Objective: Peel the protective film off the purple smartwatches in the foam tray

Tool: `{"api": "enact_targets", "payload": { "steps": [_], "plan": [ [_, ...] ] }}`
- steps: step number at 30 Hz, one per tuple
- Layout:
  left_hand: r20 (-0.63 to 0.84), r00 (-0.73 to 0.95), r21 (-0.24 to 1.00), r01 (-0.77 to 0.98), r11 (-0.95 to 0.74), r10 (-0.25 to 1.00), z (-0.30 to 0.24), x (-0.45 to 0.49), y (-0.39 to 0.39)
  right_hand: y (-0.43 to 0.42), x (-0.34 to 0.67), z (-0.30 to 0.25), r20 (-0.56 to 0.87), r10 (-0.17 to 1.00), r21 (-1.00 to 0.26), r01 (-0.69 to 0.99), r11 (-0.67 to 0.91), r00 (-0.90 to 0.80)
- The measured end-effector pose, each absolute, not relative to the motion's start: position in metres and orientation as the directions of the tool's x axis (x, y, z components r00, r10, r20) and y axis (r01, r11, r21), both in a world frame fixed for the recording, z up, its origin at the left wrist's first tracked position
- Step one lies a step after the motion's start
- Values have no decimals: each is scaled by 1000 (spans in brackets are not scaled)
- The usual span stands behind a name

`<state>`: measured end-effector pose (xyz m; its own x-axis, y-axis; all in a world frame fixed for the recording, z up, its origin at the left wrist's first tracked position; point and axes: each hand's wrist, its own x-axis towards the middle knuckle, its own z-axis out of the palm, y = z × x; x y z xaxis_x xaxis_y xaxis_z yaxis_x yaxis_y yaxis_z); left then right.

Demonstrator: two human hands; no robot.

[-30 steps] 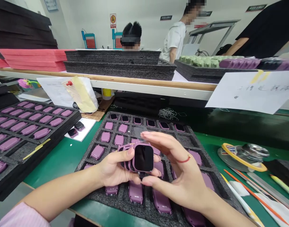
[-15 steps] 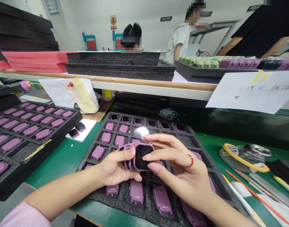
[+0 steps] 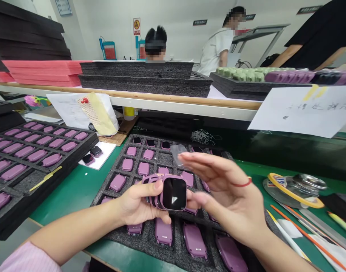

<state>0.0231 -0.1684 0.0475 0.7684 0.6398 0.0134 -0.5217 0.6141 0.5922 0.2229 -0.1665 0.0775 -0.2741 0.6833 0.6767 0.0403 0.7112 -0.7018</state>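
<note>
My left hand (image 3: 141,200) is closed round a small stack of purple smartwatch bodies, thumb on top. The front smartwatch (image 3: 174,193) shows its black glass screen towards me. At the right edge of that watch is my right hand (image 3: 226,189), its thumb and a bent finger close to the case; whether they touch it I cannot tell. Its upper fingers lie together, and a small clear plastic film (image 3: 178,154) sits at their tips. Below both hands is a black foam tray (image 3: 105,196) with purple watch bodies in its pockets, some face down, the back row screen up.
Another foam tray (image 3: 22,185) of purple watches stands left, beside two watches on white paper (image 3: 105,155). A glass jar with a metal top (image 3: 306,185), tweezers and sticks lie right. A shelf (image 3: 161,104) with foam stacks crosses ahead. Several people are beyond it.
My right hand has drawn back to the right from the front watch's screen, and the clear film moved right with its fingertips. My left hand still holds the stack, tilted slightly more towards me.
</note>
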Motion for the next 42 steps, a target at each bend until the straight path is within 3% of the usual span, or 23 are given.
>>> {"api": "enact_targets", "payload": {
  "steps": [3,6,13,17,24,27,30,32,36,39,42],
  "plan": [
    [69,777,571,-545,614,625,46,23,-169,-166,220,78,700,714,-712,50,700,-27],
    [85,777,568,-552,610,624,47,23,-168,-165,220,78,762,646,-646,116,755,37],
    [94,775,569,-557,606,625,49,24,-168,-168,233,79,897,416,-336,382,861,-150],
    [26,760,569,-545,615,650,49,24,-168,-180,239,80,868,327,-162,408,899,-375],
    [-70,725,570,-534,624,685,51,24,-169,-203,237,72,750,441,-228,434,872,-493],
    [-81,710,583,-536,611,700,51,24,-170,-194,234,79,741,351,-129,390,911,-573],
    [-71,675,602,-558,571,735,51,27,-171,-183,226,83,800,268,-47,390,920,-537],
    [-67,649,629,-562,537,758,51,31,-171,-179,219,82,807,351,-135,430,893,-475],
    [-137,584,658,-549,514,800,51,36,-172,-177,212,76,676,591,-430,415,801,-440],
    [-184,561,593,-591,547,807,52,35,-171,-176,214,76,696,607,-502,345,793,-383],
    [-149,637,570,-570,592,756,52,31,-168,-173,216,78,721,579,-477,334,813,-381]
  ]
}}
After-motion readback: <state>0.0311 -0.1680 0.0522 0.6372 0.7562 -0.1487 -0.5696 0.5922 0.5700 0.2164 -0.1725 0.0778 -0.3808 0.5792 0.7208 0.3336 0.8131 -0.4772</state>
